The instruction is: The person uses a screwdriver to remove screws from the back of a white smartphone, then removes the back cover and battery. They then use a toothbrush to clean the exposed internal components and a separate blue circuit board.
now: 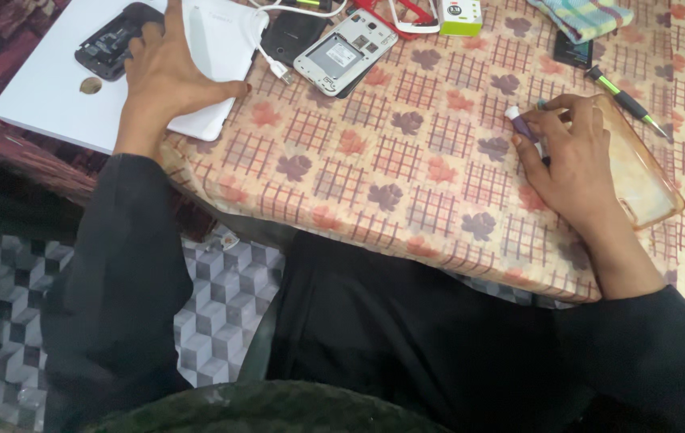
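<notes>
My right hand (571,156) pinches a small purple tube with a white cap (520,123), fingers closed on it, low over the leaf-patterned tablecloth (407,172). Under that hand lies a clear, yellowed phone case (639,172) (nothing inside it). My left hand (168,72) rests spread, fingers apart, on a white slab (54,88), its fingertips touching a black opened phone (108,44). Beyond sit a silver phone with its back off (342,54), a white cable (266,52) and a green-handled screwdriver (625,100).

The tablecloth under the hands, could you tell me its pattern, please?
Beige tablecloth with red checks and purple and orange leaves; head view.
</notes>
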